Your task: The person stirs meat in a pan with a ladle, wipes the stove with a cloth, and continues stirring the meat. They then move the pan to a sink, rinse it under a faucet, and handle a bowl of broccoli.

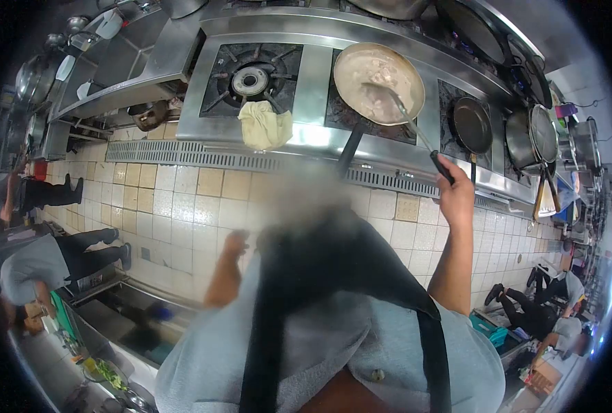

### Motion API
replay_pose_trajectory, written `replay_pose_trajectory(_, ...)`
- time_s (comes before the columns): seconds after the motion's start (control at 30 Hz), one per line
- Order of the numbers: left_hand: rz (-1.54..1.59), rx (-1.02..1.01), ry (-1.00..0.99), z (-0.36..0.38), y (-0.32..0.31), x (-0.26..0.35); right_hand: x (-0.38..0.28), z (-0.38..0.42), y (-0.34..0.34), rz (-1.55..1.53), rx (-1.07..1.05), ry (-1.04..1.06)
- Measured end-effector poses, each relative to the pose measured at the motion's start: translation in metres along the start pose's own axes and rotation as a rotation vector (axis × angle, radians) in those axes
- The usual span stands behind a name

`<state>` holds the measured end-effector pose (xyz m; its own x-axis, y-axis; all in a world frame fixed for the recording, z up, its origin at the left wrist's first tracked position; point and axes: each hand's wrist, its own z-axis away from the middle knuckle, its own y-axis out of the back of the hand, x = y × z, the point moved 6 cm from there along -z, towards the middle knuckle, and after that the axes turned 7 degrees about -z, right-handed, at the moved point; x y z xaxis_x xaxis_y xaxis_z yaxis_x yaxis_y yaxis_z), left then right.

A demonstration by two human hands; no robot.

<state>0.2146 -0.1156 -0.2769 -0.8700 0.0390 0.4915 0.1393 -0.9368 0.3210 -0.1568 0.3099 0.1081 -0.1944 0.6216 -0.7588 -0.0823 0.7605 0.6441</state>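
Stirring the pale mixture in the pan (378,81), right hand (455,195) clamps the ladle (416,131) handle at frame center-right; left hand (234,244) hangs loose, fingers unclear.

Bright, even overhead light fills the kitchen, with glare streaking the steel stove (320,76). Strong fisheye distortion bends the edges into a dark vignette. A blurred patch smears the centre above the apron (333,275).

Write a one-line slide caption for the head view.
Right hand holds a long metal ladle in a round pan of pale creamy sauce on the steel stove.
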Motion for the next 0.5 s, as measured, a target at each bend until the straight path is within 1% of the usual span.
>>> replay_pose_trajectory(0.07,0.021,-0.001,0.138,0.016,0.0,0.011,0.007,-0.004,0.006,-0.058,-0.02,-0.039)
replay_pose_trajectory(0.1,0.019,-0.003,0.137,-0.002,-0.001,-0.011,0.009,-0.006,0.009,-0.103,0.018,-0.051)
replay_pose_trajectory(0.13,-0.089,-0.003,-0.079,-0.038,-0.001,-0.042,0.011,-0.008,0.011,-0.15,0.056,-0.062)
replay_pose_trajectory(0.17,-0.196,-0.003,-0.294,-0.038,-0.002,-0.033,0.014,-0.01,0.009,-0.124,0.075,-0.043)
replay_pose_trajectory(0.2,-0.197,-0.004,-0.296,-0.041,-0.002,-0.035,0.017,-0.012,0.005,-0.124,0.077,-0.043)
replay_pose_trajectory(0.23,-0.223,0.004,-0.25,-0.045,-0.001,-0.04,0.02,-0.015,0.001,-0.06,0.103,-0.042)
replay_pose_trajectory(0.27,-0.247,0.013,-0.203,-0.038,0.0,-0.031,0.026,-0.018,-0.005,0.003,0.128,-0.04)
replay_pose_trajectory(0.3,-0.247,0.015,-0.204,-0.027,0.002,-0.013,0.042,-0.022,-0.015,0.068,0.155,0.093)
replay_pose_trajectory(0.33,-0.104,-0.017,-0.041,-0.014,0.003,0.001,0.038,-0.025,-0.019,0.066,0.154,0.094)
replay_pose_trajectory(0.37,0.04,-0.049,0.121,-0.003,0.0,0.008,0.045,-0.026,-0.034,-0.12,0.053,-0.148)
replay_pose_trajectory(0.4,0.041,-0.049,0.121,-0.001,-0.003,0.012,0.05,-0.022,-0.051,-0.306,-0.049,-0.39)
replay_pose_trajectory(0.43,0.131,-0.007,0.129,0.002,-0.003,0.014,0.046,-0.019,-0.063,-0.518,-0.052,-0.465)
replay_pose_trajectory(0.47,0.221,0.036,0.137,0.005,-0.002,0.015,0.042,-0.019,-0.066,-0.519,-0.054,-0.466)
replay_pose_trajectory(0.5,0.221,0.038,0.139,0.008,-0.002,0.016,0.039,-0.018,-0.074,-0.697,-0.118,-0.547)
